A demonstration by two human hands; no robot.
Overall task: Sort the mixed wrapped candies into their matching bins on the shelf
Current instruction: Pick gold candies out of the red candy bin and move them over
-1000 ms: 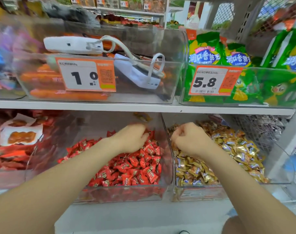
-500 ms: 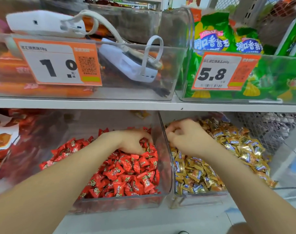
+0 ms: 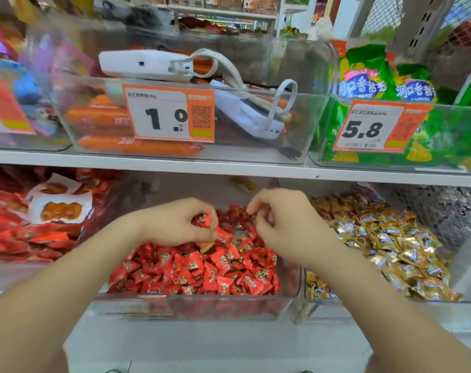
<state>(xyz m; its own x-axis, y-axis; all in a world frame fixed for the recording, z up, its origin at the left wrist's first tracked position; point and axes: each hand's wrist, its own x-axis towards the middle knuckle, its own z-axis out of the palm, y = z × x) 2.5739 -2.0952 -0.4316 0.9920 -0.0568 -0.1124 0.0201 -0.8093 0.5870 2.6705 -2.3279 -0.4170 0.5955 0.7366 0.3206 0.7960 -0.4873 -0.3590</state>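
A white shelf board [image 3: 229, 168] spans the store fixture. Wire mesh [image 3: 441, 211] backs its right side. More stocked shelves [image 3: 223, 12] stand behind.

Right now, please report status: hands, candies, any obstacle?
Left hand grips red candies over red bin. Right hand curled beside it, contents unclear. No obstruction.

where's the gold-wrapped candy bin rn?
Head view, lower shelf, right: the gold candy bin sits beside the red candy bin, under the 5.8 price tag.

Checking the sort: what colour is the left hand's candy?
Red; head view shows the candy in the left hand.
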